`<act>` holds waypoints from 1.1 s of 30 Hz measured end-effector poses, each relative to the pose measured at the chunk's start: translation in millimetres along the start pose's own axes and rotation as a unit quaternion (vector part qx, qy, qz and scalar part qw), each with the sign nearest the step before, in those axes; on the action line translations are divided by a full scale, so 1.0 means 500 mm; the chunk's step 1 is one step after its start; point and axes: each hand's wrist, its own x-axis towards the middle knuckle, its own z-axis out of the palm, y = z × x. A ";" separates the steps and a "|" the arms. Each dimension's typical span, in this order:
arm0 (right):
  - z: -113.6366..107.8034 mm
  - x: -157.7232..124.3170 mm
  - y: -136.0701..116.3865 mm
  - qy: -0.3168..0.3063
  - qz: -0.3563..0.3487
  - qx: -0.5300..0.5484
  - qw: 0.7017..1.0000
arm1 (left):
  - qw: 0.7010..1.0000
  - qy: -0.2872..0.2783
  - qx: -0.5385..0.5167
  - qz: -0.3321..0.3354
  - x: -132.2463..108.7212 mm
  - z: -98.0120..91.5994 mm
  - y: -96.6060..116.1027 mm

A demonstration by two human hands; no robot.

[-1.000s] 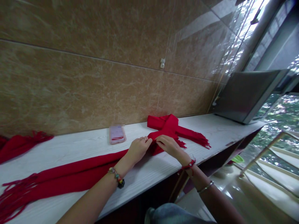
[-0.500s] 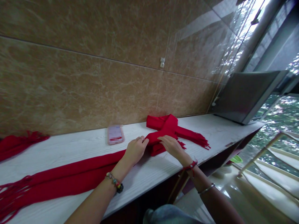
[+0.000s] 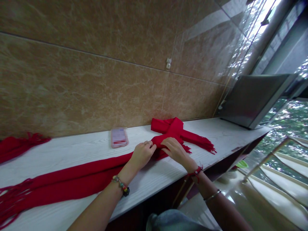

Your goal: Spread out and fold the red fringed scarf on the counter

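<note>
A long red scarf [image 3: 72, 179] stretches over the white counter from the lower left, its fringe spread at the left end. Its right part is folded and crossed over itself, with one fringed end pointing right. My left hand [image 3: 143, 154] is closed on the scarf beside the folded part, a ring on one finger. Just to its right, my right hand [image 3: 175, 149] has its fingers bent together on the folded cloth, pinching it. Part of the cloth between and under the hands is hidden.
Behind my left hand a pinkish packet [image 3: 119, 138] lies near the tiled wall. Another red fringed cloth [image 3: 16, 147] is at the far left. A grey metal box [image 3: 256, 98] stands at the counter's right end. The counter's front edge [image 3: 149, 199] runs below my hands.
My left hand has moved slightly right, closer to my right hand. My right hand has shifted a little left and up, and the cloth's front fold sits more bunched between them.
</note>
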 end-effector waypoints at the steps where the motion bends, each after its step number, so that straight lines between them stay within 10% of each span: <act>1: 0.001 0.005 -0.007 -0.006 0.003 -0.007 1.000 | 1.000 0.001 -0.009 -0.003 0.000 0.000 0.002; 33: 0.016 -0.009 0.000 0.011 -0.038 -0.062 0.997 | 0.999 -0.002 -0.009 -0.033 0.003 0.021 0.024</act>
